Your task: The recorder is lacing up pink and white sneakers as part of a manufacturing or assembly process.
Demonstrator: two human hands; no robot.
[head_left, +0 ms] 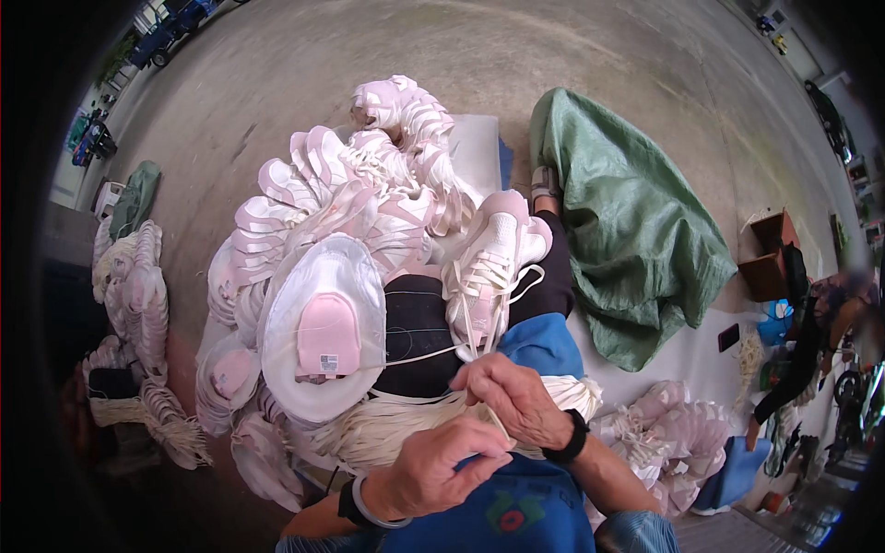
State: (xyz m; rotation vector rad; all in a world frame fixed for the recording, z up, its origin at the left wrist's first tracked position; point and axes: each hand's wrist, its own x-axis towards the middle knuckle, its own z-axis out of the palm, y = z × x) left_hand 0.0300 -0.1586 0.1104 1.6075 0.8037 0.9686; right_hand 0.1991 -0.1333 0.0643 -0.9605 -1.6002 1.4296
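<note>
A white and pink shoe upper [489, 267] lies across my dark-trousered thigh, its cream shoelace [525, 281] partly threaded and looping off the right side. Just below it, my right hand [516, 401] is closed, with the lace running to its fingers. My left hand [447, 465] is lower and nearer to me, pinching a lace end that sticks up between the two hands. Under them a thick bundle of cream laces [392, 429] spreads over my lap. Left of that stands another upper [323, 387], showing its white lining and pink tongue.
Several stacked shoe uppers [277, 217] curve away ahead and left. A green sack [622, 221] lies to the right, near more uppers [664, 429]. Further right another person's arm [784, 396] reaches down by a blue cloth [733, 470]. A phone [728, 337] lies nearby.
</note>
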